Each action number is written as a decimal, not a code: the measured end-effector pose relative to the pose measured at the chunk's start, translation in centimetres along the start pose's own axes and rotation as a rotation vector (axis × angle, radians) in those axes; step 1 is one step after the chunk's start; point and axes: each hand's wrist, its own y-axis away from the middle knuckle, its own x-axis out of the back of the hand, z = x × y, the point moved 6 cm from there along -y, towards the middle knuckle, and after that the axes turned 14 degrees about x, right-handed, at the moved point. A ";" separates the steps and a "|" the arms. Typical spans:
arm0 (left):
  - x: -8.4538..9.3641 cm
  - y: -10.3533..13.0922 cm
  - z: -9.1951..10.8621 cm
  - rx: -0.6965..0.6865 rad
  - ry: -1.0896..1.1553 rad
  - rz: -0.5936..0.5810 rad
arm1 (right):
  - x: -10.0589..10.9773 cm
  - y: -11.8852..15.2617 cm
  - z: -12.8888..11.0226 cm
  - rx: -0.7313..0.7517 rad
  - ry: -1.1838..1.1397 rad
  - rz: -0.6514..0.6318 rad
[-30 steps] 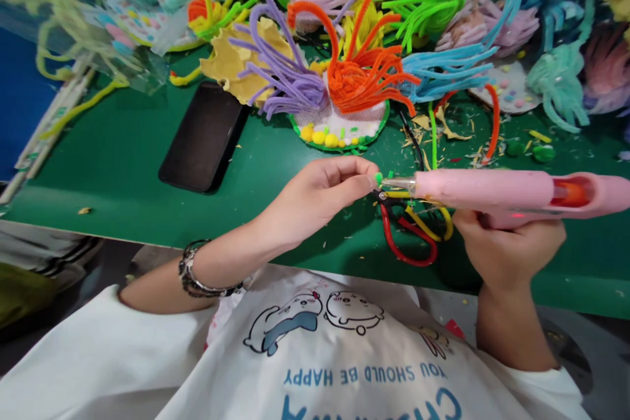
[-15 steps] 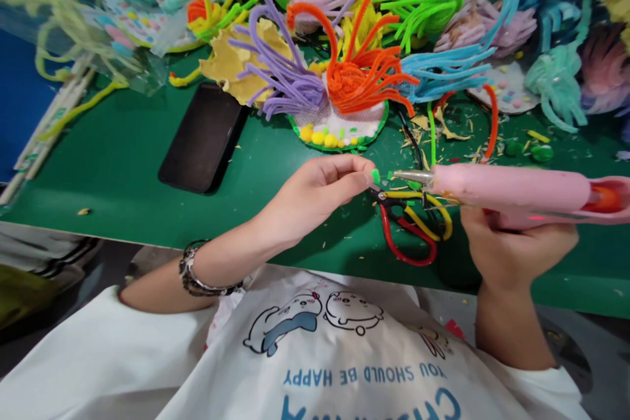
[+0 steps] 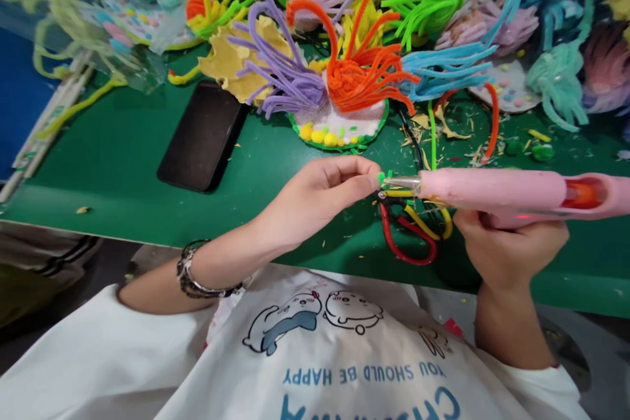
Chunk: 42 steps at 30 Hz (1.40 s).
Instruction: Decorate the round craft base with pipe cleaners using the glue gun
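Between thumb and forefinger, my left hand pinches a small green piece. My right hand is wrapped round the handle of a pink glue gun, which points left. Its metal nozzle tip is at the green piece, touching or nearly so. Under the nozzle lie scissors with red and yellow handles, partly hidden. Beyond my hands sits a round white piece with a green edge and yellow pompoms; an orange bundle and a purple bundle of fuzzy stems lie over it.
A black phone lies on the green table at the left. Blue stems, bright green stems and plastic bags crowd the back. Yellow scraps and an orange stem lie at the right.
The glue gun in my right hand has moved left, bringing its nozzle to the green piece. My left hand has shifted slightly right, still pinching that piece.
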 end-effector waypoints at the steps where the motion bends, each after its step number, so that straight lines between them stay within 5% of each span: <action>1: 0.0 0.0 0.0 -0.001 0.003 -0.002 | 0.0 0.0 0.0 -0.017 -0.003 -0.011; 42: 0.0 -0.1 0.0 -0.004 -0.023 -0.020 | -0.1 0.3 0.6 -0.015 0.023 0.023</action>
